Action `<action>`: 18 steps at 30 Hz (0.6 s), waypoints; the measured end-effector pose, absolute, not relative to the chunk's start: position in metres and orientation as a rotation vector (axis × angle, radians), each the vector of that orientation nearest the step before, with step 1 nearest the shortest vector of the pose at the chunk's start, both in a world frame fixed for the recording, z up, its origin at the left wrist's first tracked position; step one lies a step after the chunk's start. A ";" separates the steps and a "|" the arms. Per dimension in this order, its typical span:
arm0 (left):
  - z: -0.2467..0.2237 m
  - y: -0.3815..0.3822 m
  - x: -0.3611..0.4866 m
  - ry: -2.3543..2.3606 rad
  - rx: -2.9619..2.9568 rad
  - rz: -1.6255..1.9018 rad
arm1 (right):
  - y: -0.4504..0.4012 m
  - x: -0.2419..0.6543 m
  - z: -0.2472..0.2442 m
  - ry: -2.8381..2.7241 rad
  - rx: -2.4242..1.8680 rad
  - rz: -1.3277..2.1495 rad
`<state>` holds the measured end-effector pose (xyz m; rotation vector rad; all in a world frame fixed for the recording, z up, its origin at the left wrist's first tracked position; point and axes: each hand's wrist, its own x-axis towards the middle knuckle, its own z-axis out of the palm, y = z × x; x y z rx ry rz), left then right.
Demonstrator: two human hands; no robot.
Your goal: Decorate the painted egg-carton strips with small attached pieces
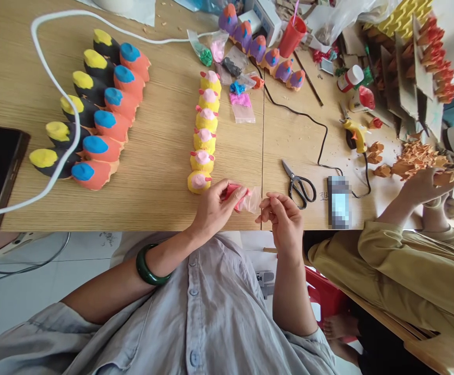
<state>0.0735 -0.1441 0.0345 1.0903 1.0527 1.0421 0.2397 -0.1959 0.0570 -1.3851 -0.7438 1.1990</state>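
My left hand (216, 207) is closed on a small clear bag with red clay (243, 198) inside, near the table's front edge. Just right of the bag, my right hand (283, 213) has thumb and fingertips pinched together; what they hold, if anything, is too small to name. Directly beyond my left hand stands a row of yellow egg-carton cups (204, 136) with pink clay discs and small red bits on top. Further left are two joined rows, black cups with yellow tops (87, 86) and orange cups with blue tops (111, 125).
Black scissors (299, 186) and a boxy device (339, 203) lie to the right, with a glue gun (355, 133) beyond. A white cable (41, 57) crosses the left side. Another person's hand (420, 190) touches orange carton pieces (420, 159). Clay bags (242, 107) lie behind.
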 end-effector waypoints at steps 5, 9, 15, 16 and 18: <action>0.032 -0.148 0.076 1.016 1.032 1.022 | -0.189 0.247 0.051 -0.557 -1.308 1.365; 0.032 -0.147 0.074 1.043 1.054 1.040 | -0.186 0.246 0.047 -0.501 -1.267 1.402; 0.032 -0.147 0.075 1.026 1.022 1.033 | -0.183 0.248 0.042 -0.493 -1.305 1.333; 0.032 -0.147 0.076 1.020 1.016 1.032 | -0.183 0.248 0.042 -0.488 -1.311 1.318; 0.032 -0.147 0.076 1.006 1.014 1.028 | -0.183 0.248 0.044 -0.476 -1.313 1.301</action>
